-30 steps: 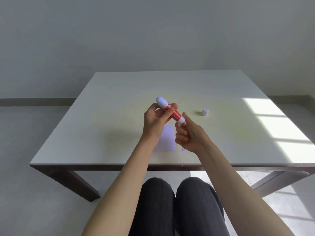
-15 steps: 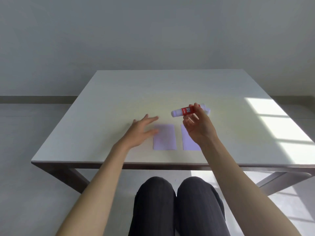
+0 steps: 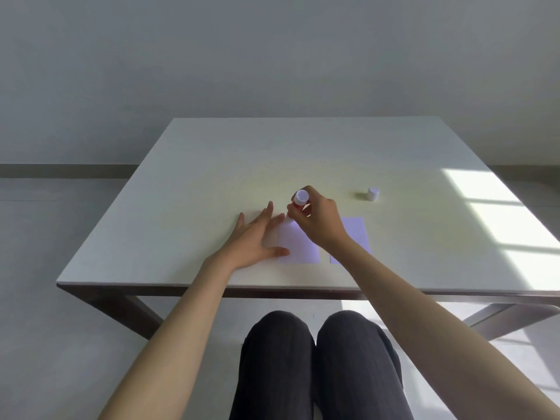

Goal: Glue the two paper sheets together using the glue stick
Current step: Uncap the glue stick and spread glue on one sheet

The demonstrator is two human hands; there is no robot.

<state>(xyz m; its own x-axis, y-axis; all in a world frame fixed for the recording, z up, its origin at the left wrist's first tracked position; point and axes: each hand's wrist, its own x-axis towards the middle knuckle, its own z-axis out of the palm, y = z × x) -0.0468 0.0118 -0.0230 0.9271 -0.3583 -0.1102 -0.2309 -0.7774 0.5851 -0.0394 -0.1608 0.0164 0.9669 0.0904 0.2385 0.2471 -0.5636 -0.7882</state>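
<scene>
Two pale lilac paper sheets lie side by side near the table's front edge: the left sheet and the right sheet, the latter partly hidden by my right forearm. My left hand lies flat with fingers spread, pressing on the left sheet's left edge. My right hand grips the red glue stick, tilted, with its lower tip down on the far left corner of the left sheet. The stick's white base points up towards me.
The glue stick's white cap stands alone on the white table, beyond the right sheet. A bright patch of sunlight falls on the table's right side. My knees in dark trousers show below the front edge.
My left hand has let go of the stick and settled flat on the left sheet. My right hand swung the stick from above the right sheet down onto the left sheet's far corner.
</scene>
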